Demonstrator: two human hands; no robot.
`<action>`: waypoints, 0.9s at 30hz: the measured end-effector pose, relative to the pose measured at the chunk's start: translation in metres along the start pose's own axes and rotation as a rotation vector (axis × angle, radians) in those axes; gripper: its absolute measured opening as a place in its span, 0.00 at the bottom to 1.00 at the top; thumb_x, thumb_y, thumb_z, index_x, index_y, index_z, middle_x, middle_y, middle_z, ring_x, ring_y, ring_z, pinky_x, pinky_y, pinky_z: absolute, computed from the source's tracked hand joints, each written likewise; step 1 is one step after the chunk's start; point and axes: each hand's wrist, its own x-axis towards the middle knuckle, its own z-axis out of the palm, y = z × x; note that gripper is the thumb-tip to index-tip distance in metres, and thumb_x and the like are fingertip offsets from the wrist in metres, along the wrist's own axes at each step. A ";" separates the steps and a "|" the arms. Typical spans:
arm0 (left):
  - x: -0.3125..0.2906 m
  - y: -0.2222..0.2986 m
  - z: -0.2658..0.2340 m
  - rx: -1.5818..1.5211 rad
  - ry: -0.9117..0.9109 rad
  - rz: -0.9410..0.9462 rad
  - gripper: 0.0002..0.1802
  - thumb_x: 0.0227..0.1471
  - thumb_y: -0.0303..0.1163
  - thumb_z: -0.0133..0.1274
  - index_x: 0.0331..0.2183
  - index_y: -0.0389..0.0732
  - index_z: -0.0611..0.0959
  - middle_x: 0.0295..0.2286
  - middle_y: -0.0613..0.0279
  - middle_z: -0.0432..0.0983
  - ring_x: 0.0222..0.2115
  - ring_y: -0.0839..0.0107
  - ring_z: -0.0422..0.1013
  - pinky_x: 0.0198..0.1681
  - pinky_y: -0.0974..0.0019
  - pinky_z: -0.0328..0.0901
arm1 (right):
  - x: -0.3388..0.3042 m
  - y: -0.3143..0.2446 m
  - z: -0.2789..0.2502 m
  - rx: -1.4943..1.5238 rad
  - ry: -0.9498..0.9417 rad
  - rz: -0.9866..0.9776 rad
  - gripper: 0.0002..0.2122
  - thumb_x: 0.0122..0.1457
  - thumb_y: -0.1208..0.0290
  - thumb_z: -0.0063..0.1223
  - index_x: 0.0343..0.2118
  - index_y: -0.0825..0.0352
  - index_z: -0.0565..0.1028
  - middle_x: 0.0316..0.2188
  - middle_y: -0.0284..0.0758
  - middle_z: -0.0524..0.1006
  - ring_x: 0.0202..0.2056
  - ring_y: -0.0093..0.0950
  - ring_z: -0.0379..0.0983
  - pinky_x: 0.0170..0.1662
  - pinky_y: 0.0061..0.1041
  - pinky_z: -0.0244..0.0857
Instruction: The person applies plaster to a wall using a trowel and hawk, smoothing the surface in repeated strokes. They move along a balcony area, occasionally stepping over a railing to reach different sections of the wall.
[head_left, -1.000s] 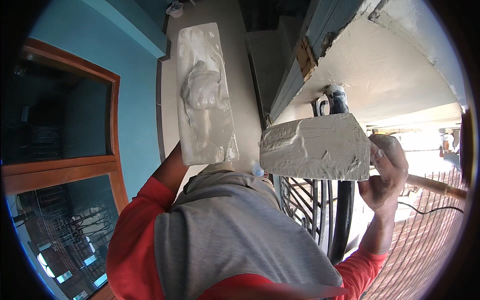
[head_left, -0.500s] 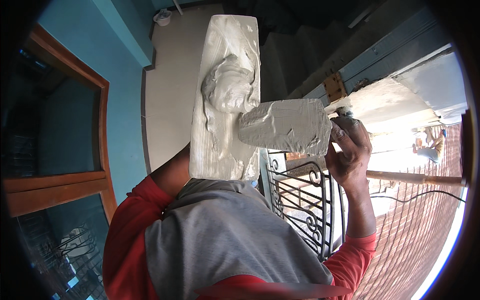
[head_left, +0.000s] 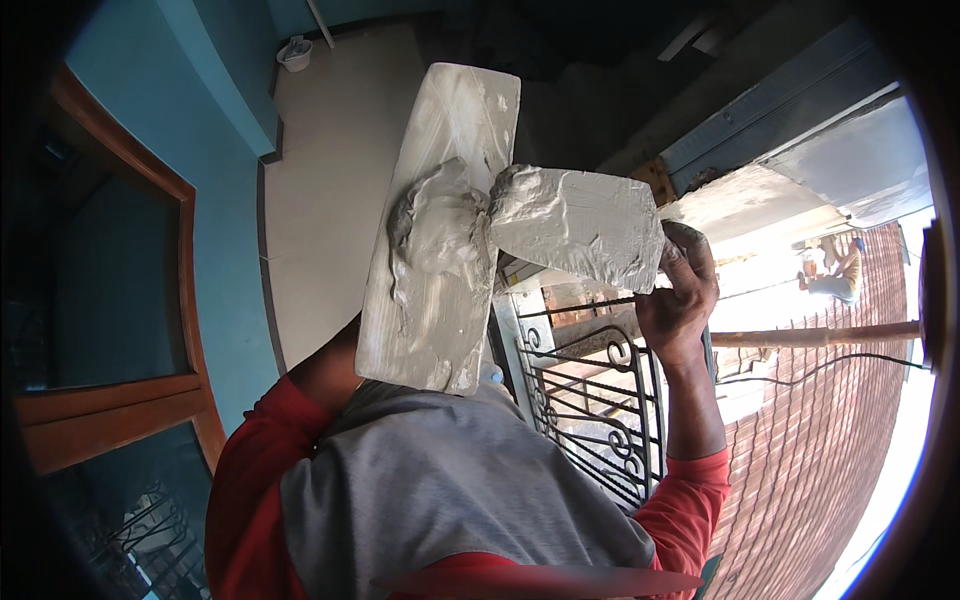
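Note:
A long rectangular plastering trowel point(head_left: 440, 330), smeared with pale grey plaster, is held flat in front of my chest. My left forearm point(head_left: 335, 368) runs in behind it; the plate hides the left hand that bears it from beneath. A thick wet mound of plaster point(head_left: 440, 225) sits about its middle. My right hand point(head_left: 682, 290) is closed at the right end of a smaller trowel point(head_left: 580, 225), whose broad blade is coated in plaster. This blade points left, its tip with a lump of plaster close to the long plate's right edge and the mound.
A black scrolled iron railing point(head_left: 600, 400) stands below my right hand. Left is a wood-framed glass door point(head_left: 110, 395) in a blue wall. A white tub point(head_left: 295, 54) stands on the far floor. A pole point(head_left: 800, 336) and cable cross at right; farther off is another person point(head_left: 840, 275).
The smaller trowel has risen and gathered plaster at its tip, off the long plate's face. The long plate has shifted down and left, and its mound has a rougher shape.

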 end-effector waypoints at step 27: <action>-0.043 -0.011 0.093 -0.183 -0.360 -0.011 0.23 0.71 0.45 0.47 0.53 0.33 0.73 0.40 0.53 0.69 0.38 0.56 0.70 0.39 0.51 0.72 | -0.207 0.287 -0.021 0.375 0.032 0.619 0.13 0.69 0.66 0.59 0.47 0.72 0.81 0.42 0.44 0.79 0.43 0.39 0.80 0.48 0.32 0.74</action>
